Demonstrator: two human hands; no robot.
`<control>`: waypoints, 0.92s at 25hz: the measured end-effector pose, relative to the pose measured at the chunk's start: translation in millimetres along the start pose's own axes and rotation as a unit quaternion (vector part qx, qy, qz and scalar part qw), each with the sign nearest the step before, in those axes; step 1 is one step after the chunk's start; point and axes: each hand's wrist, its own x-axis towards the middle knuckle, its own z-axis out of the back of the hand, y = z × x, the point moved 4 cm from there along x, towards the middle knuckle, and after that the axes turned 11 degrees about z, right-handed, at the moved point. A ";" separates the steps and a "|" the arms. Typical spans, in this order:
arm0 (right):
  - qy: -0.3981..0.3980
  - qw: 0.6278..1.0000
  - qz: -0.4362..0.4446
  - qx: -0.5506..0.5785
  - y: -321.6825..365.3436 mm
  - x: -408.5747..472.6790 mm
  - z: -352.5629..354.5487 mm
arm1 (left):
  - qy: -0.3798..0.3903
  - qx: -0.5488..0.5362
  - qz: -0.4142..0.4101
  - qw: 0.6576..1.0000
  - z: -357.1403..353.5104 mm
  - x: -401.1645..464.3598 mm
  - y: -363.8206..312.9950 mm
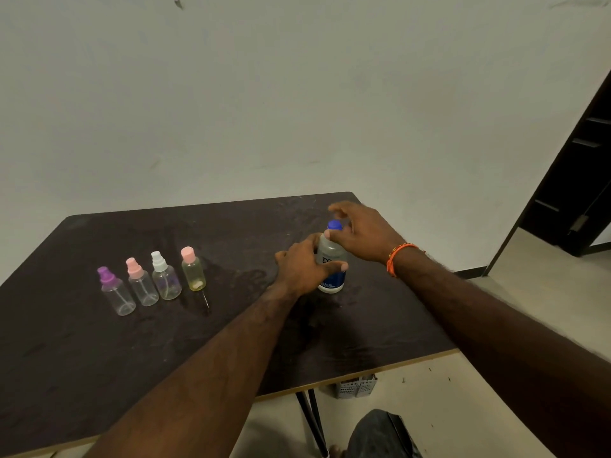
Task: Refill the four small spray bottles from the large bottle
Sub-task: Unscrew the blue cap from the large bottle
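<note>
Four small clear plastic spray bottles (155, 282) capped, lined along dark tabletop (99, 358). Your left hand (305, 266) grips large blue-capped bottle (331, 259), steadying it; right hand (360, 231) fingers loosely spread over blue cap (334, 225), likely for unscrewing.

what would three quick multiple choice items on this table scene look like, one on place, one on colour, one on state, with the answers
1. Where do the four small bottles stand relative to the large bottle?
A. To its left, in a row
B. To its right, in a row
C. Stacked behind it

2. What colour is the large bottle's cap?
A. Pink
B. Blue
C. White

3. What is the left hand doing?
A. Resting flat on the table
B. Lifting a small bottle
C. Holding the large bottle's body in its grip

Answers:
1. A, the purple-topped bottle, pink-topped spray bottle, white-topped bottle and pink-capped yellowish bottle line up left of it.
2. B, the cap is blue under the right hand.
3. C, its fingers and thumb curl round the bottle's body, which stands on the table.
</note>
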 end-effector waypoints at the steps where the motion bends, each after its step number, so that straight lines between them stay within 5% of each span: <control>1: -0.016 1.000 -0.007 -0.022 -1.4 0.9 0.1 | 0.000 0.006 0.000 1.000 -0.4 0.0 -0.8; 9: 0.067 0.998 0.016 -0.008 4.5 1.4 0.4 | 0.000 0.000 0.001 1.000 -2.3 2.0 1.6; 15: -0.030 0.999 -0.027 0.006 2.7 1.0 1.4 | -0.007 0.016 -0.007 1.000 -0.5 -1.7 -1.0; 23: 0.017 0.999 -0.020 0.025 -1.6 -2.6 -2.1 | -0.011 0.010 -0.004 1.000 0.6 -1.7 -1.1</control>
